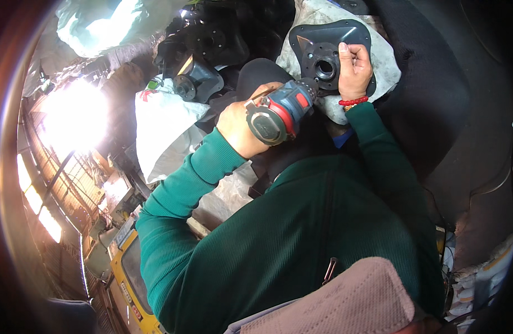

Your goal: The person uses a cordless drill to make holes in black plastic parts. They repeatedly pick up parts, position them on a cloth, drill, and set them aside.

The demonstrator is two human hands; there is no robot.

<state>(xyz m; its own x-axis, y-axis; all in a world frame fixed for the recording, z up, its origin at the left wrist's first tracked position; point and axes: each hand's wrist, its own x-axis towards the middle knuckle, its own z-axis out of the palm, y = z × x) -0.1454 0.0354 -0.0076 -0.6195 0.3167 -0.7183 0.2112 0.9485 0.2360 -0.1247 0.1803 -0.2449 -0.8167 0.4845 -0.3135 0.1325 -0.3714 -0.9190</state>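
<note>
My left hand (241, 127) is wrapped round a blue and red cordless drill (281, 114). The drill's black chuck reaches the lower left edge of a round flange with a central hole. That flange (319, 68) belongs to a black part with a broad, rounded plate (345, 32) bored with small holes along its rim. My right hand (355, 71), a red bead bracelet at its wrist, is closed at the flange's right edge. Its thumb and fingers are pressed together; whatever they hold is hidden. Under the part lies a pale, stained cloth or bag (387, 72).
Another black flanged part (198, 82) lies to the left, beside a white bag (162, 119). More dark parts (212, 42) are piled behind. Clear plastic sheeting (100, 28) fills the far left. A yellow-framed machine or cabinet (128, 278) stands low on the left.
</note>
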